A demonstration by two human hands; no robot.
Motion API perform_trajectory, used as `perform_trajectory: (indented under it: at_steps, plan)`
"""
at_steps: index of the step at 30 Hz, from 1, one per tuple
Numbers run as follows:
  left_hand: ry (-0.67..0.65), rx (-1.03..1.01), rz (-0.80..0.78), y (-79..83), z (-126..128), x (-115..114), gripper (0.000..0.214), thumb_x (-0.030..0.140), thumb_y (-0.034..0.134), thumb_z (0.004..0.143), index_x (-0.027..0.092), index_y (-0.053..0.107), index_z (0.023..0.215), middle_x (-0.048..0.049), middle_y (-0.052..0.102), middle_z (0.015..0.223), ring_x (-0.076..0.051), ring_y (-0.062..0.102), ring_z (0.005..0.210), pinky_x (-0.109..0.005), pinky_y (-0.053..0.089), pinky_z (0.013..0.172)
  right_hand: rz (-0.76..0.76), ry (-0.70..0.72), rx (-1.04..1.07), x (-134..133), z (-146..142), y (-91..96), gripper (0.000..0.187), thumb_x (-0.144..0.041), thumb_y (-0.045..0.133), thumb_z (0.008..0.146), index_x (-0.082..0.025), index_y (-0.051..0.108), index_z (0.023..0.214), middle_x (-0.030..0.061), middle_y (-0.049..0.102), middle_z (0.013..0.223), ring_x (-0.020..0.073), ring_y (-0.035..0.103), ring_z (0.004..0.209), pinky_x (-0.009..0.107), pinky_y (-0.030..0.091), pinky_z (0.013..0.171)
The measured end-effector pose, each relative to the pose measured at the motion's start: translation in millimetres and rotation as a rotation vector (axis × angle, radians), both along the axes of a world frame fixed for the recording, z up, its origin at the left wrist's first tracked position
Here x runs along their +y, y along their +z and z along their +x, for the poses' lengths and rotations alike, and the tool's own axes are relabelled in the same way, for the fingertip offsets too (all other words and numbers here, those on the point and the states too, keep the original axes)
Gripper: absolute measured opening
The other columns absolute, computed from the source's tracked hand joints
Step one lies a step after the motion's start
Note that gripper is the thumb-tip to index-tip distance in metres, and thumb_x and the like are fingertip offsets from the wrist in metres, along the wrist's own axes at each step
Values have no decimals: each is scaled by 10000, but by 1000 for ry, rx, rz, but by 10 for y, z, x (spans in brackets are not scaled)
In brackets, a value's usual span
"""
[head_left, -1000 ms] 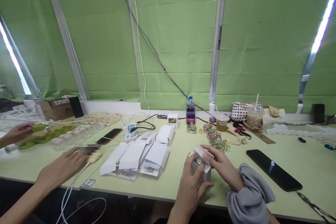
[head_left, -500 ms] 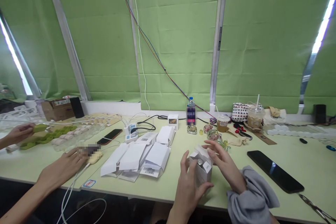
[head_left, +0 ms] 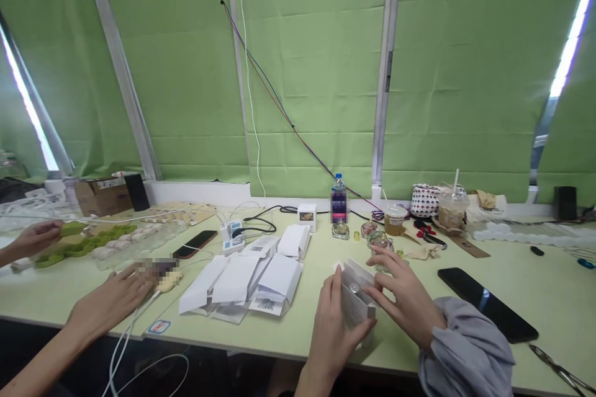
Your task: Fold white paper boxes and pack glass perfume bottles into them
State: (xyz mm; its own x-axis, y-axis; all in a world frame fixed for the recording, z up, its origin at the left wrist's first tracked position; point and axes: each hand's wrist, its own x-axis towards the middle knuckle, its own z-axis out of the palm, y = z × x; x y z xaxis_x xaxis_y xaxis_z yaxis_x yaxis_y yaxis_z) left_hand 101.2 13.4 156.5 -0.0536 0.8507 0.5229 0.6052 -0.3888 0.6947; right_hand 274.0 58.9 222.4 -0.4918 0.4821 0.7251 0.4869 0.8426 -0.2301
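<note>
A small white paper box [head_left: 356, 310] stands upright near the table's front edge, its top open and flaps raised. Inside it shows a round silvery cap [head_left: 354, 288]; the rest of that item is hidden by the box walls. My left hand [head_left: 326, 322] wraps round the box from the left, thumb across the front. With bent fingers, my right hand [head_left: 405, 298] grips the box's right edge at the open top, by a flap. To the left lies a pile of white folded paper boxes [head_left: 237, 279], some showing barcodes.
A co-worker's hand [head_left: 109, 298] rests on the table at left, beside white cables. A black phone [head_left: 487, 304] and scissors [head_left: 559, 369] lie at right. Behind stand a bottle [head_left: 339, 201], drink cups [head_left: 395, 218] and small glass jars [head_left: 340, 231].
My right hand has shifted its fingers lower at the box's top right edge, by the flap. My left hand still holds the box, with its fingers closer together.
</note>
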Motion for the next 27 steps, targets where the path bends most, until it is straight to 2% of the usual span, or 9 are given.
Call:
perform_trajectory:
  at_steps: [4, 7, 12, 16, 19, 22, 24, 27]
  plan:
    - [-8, 13, -31, 23, -3, -1, 948, 379, 691, 739, 237, 129, 1489, -124, 411, 1381, -301, 397, 1300, -453, 368, 1072, -113, -54, -73, 19, 62, 5, 192, -172, 680, 778, -218, 501, 727, 58, 591, 967, 277, 553, 986, 431, 464, 814]
    - [-10, 25, -43, 7, -6, -10, 957, 379, 679, 750, 223, 98, 1493, -134, 394, 1398, -304, 378, 1312, -460, 355, 1078, -123, -99, -97, 9, 64, 19, 216, -137, 713, 748, -213, 533, 840, 62, 563, 984, 250, 544, 907, 400, 464, 771]
    - [-8, 14, -37, 8, 2, -44, 934, 344, 692, 741, 216, 135, 1480, -125, 393, 1406, -285, 382, 1311, -440, 359, 1080, -16, -24, -187, 39, 57, -27, 77, -259, 651, 847, -235, 689, 909, 105, 568, 1055, 287, 540, 986, 427, 455, 810]
    - [-6, -34, -2, 15, 19, -59, 924, 319, 702, 744, 246, 127, 1463, -123, 377, 1427, -278, 369, 1327, -445, 347, 1090, -22, 12, -207, 54, 73, -66, 209, -344, 552, 910, -269, 734, 979, 128, 569, 1140, 301, 534, 1041, 444, 456, 838]
    - [-19, -22, 31, -18, 19, -46, 821, 328, 695, 759, 257, 217, 1422, -122, 383, 1417, -272, 382, 1319, -442, 357, 1084, -137, 37, -228, 54, 102, -52, 271, -378, 488, 939, -296, 733, 1021, 119, 571, 1184, 295, 516, 1102, 448, 447, 896]
    - [4, 44, 16, -55, 2, -23, 733, 376, 679, 769, 216, 306, 1380, -144, 384, 1400, -285, 381, 1317, -455, 362, 1079, -314, 94, -261, 77, 156, -16, 365, -450, 440, 950, -270, 705, 1124, 131, 564, 1227, 293, 498, 1166, 452, 422, 971]
    - [14, 89, -7, -61, -10, -15, 736, 409, 661, 778, 205, 307, 1390, -153, 372, 1411, -292, 372, 1324, -462, 362, 1080, -394, 146, -295, 99, 195, 10, 426, -504, 444, 936, -250, 677, 1185, 140, 543, 1268, 292, 489, 1198, 446, 400, 1008]
    - [15, 130, -31, -43, -20, -23, 759, 417, 645, 788, 245, 275, 1428, -135, 351, 1439, -294, 354, 1340, -468, 354, 1086, -418, 187, -325, 107, 225, 38, 427, -509, 461, 929, -259, 660, 1212, 131, 510, 1316, 276, 482, 1222, 416, 386, 1029]
